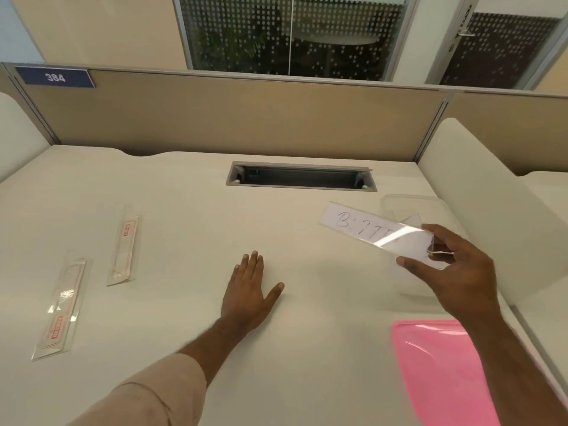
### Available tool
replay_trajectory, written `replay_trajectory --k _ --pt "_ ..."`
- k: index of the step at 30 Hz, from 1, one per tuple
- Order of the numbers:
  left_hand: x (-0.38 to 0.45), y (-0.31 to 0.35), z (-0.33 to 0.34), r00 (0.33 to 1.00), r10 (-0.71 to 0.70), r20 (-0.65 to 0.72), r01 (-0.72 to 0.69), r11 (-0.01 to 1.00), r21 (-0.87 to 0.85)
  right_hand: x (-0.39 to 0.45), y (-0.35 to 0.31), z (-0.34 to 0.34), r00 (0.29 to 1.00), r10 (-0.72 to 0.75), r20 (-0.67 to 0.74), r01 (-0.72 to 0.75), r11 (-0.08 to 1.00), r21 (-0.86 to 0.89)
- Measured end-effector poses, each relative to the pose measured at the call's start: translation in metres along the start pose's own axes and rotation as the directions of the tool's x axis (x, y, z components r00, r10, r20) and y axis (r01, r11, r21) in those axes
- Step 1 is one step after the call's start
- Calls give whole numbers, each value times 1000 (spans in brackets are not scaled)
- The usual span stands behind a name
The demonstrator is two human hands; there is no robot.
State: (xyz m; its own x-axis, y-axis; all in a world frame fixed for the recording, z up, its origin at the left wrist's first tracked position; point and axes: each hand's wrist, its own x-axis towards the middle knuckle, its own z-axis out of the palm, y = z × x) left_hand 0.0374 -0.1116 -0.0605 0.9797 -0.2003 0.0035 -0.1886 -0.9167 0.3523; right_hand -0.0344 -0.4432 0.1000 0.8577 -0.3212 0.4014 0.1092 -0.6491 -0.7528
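The big pale bench (184, 210) is filling most of the picture. A pink folder (442, 370) is lying on it at the lower right.

The left hand (247, 292) is lying flat on the bench near the middle of the frame. Its fingers (253, 262) are straight and spread, and they are holding nothing.

The right hand (461, 272) is hanging above the bench at the right of the frame. Its fingers (412, 265) are curling round one end of the clear name card holder (375, 232). The thumb is pressing the near edge and the other fingers are pressing the far edge. The holder is up in the air and tilting, and its free end is pointing to the upper left. A white paper with hand-written letters is sitting inside it.

A clear tub (408, 204) is sitting just behind the holder. Two clear strips (60, 305) with red marks are lying far off at the left.

I think the job now is setting the holder down. To do it well, the person should be pinching only the edges so the front is not getting smudged. The left hand should be taking the free end, and both should be lowering it flat, away from the tub.
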Motion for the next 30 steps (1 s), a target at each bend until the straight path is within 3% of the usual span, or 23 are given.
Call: replay_trajectory --k 7,12,17,26,30 --pt "6 -6 17 999 29 24 -32 992 118 23 28 -53 980 -3 -200 -21 993 -119" --pt "5 -5 18 1000 15 20 -18 991 134 30 48 -62 967 -24 -253 -38 971 -235" --pt "4 -4 18 1000 8 19 -10 992 127 33 62 -46 975 -9 -223 -68 938 -339" --pt "4 -3 17 1000 1 14 -2 992 124 40 71 -3 984 111 -142 -154 927 -341" --pt "5 -4 17 1000 2 12 -4 992 126 46 71 11 967 242 -85 -254 861 -441"
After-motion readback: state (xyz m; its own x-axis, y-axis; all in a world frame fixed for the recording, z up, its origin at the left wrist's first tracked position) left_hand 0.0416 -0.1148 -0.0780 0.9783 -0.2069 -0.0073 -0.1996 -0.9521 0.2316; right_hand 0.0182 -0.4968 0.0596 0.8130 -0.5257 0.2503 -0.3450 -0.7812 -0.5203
